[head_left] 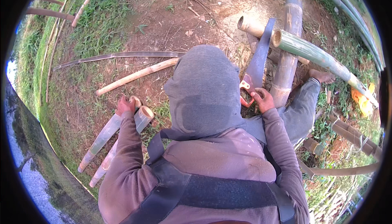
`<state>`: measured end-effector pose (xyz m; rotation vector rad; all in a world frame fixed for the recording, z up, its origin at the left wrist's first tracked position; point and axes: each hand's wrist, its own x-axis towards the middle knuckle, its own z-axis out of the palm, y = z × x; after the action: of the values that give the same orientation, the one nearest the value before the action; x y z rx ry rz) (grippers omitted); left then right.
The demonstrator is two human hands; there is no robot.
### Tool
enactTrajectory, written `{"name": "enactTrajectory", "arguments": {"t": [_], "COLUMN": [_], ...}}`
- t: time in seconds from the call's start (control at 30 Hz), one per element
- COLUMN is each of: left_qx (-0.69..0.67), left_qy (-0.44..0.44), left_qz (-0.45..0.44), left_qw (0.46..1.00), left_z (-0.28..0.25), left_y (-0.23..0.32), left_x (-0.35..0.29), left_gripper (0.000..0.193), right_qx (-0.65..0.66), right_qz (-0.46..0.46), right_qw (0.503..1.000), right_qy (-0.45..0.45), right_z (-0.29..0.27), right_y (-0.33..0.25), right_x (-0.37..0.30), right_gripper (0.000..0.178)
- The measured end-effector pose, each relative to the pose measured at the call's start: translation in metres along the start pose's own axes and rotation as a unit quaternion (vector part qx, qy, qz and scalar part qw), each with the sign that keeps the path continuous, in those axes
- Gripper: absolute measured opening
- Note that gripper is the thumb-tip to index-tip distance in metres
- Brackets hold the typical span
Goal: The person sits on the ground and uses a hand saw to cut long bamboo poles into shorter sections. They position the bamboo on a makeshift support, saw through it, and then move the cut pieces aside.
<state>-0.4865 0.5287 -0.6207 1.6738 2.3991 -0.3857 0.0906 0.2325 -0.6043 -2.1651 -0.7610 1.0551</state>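
Observation:
Off to the left, my left hand (127,104) is closed round the upper end of a cut bamboo tube (101,136) that slants down over the grass. A second bamboo tube (143,118) lies right beside it, its hollow end showing. My right hand (263,100) pinches the red handle of a handsaw (258,60). The saw's dark blade points away from me, teeth to the right, with its tip near a pale bamboo piece (254,28). Just right of the blade, a green bamboo pole (316,52) rests across a thick brown bamboo log (281,75).
A thin bamboo pole (136,76) and a long dark strip (118,55) lie on the ground ahead left. My bare foot (322,76) is beside the log. A yellow bag (363,101) lies far right, near tied bamboo poles (355,136). Long green poles (347,9) line the upper right.

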Motion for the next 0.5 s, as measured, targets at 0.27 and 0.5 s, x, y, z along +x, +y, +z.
{"name": "enactTrajectory", "arguments": {"t": [0.27, 0.5], "left_qx": [-0.110, -0.294], "left_qy": [0.071, -0.366], "left_qz": [0.320, 0.561], "left_qw": [0.938, 0.682], "left_z": [0.002, -0.090], "left_y": [0.110, 0.458], "left_x": [0.047, -0.115], "left_gripper": [0.045, 0.068], "right_qx": [-0.166, -0.009], "right_qz": [0.007, -0.021], "right_qw": [0.986, 0.994], "right_qy": [-0.014, 0.109], "right_z": [0.012, -0.004], "right_y": [-0.046, -0.031], "right_x": [0.022, 0.005], "right_gripper": [0.052, 0.041]}}
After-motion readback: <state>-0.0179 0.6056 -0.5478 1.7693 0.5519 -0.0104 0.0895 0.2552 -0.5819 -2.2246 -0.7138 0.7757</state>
